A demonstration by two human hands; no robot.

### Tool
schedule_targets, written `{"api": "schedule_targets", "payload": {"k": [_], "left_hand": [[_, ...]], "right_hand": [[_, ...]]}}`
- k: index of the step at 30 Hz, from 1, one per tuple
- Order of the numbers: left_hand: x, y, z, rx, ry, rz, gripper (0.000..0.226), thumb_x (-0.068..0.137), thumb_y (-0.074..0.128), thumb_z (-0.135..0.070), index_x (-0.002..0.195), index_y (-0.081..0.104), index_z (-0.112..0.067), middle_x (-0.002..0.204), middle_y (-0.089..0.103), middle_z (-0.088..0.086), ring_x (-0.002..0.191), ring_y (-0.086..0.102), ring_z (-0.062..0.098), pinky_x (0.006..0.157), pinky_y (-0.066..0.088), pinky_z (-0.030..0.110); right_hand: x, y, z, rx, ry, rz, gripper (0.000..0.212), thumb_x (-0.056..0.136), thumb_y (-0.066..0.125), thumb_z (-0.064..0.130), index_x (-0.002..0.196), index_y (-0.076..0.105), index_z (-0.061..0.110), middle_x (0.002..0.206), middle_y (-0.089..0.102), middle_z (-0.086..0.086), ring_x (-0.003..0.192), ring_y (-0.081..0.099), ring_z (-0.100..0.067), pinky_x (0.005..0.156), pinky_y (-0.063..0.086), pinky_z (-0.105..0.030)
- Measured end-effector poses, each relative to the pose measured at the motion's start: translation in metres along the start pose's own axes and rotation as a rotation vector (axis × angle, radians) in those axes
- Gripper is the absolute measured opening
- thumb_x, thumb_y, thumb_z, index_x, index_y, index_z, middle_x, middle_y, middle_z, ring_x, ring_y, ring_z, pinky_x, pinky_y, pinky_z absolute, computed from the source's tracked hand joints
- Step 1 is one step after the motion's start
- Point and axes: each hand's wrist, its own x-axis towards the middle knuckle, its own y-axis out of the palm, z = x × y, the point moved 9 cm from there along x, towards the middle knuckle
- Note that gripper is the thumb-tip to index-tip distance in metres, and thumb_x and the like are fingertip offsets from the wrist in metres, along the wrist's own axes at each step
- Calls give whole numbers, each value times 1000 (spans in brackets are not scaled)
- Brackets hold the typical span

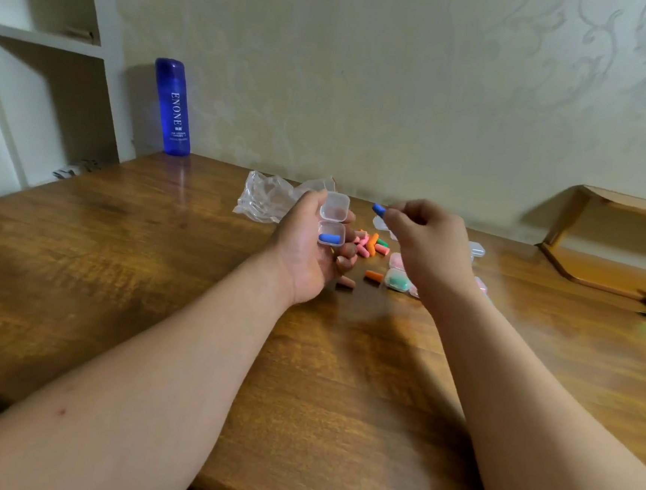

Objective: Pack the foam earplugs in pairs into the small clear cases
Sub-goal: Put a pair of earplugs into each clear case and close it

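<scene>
Head view: our left hand (305, 251) cradles an open case (332, 222) holding one blue earplug (329, 238). Just beside it, our right hand (426, 246) pinches a second earplug (378, 210), which we should lay in parallel.

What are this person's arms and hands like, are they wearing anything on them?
The left forearm and right forearm are bare, no sleeves showing. The left hand and right hand wear no gloves; no watch, bracelet or ring is visible.

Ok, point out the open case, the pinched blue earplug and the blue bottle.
open case (332, 219): head view, where lid meets base.
pinched blue earplug (379, 209): head view, exposed end.
blue bottle (174, 108): head view, printed label.
</scene>
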Motion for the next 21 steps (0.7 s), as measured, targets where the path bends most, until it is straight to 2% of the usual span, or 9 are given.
{"api": "schedule_targets", "payload": {"k": [3,5,7,9,14,18,21], "left_hand": [[1,6,3,53,5,59,48,105,45,-54,120,64,-12,70,61,5,59,51,17,51,41,28],[1,10,4,64,15,92,52,106,43,-55,123,65,-11,75,60,6,60,51,17,55,39,31],[-1,14,5,83,23,115,53,107,40,-56,122,65,-11,77,60,7,60,50,17,58,36,32],[-1,17,6,110,33,133,53,109,36,-55,118,66,-12,77,59,6,58,49,17,59,33,33],[0,18,7,117,36,152,53,108,35,-56,118,66,-14,85,56,7,59,47,17,57,34,32],[2,15,10,121,20,145,56,107,37,-58,127,65,-14,89,58,9,64,49,19,58,35,34],[3,14,10,119,15,138,56,107,38,-58,125,66,-13,87,59,9,63,49,20,59,36,35]], "right_hand": [[-10,5,16,107,-93,69,8,99,71,20,98,78,18,84,74,-1,63,57,0,58,47,-18],[-17,14,24,75,-166,141,6,98,72,18,95,77,19,81,74,2,66,61,-3,60,47,-19],[-21,21,26,-11,-217,182,6,97,72,17,96,77,20,81,72,5,65,61,-1,59,43,-14],[-22,24,25,-102,-258,178,9,96,71,16,95,77,22,87,70,8,70,60,1,60,39,-12],[-22,26,26,-209,-306,188,9,95,71,18,96,77,25,95,68,8,80,60,-5,69,45,-24],[-23,27,25,-228,-320,189,9,95,71,20,97,77,26,95,65,12,80,60,-4,69,43,-21],[-24,28,25,-221,-319,189,9,95,71,20,99,79,24,93,66,13,81,60,-3,70,43,-21]]}}
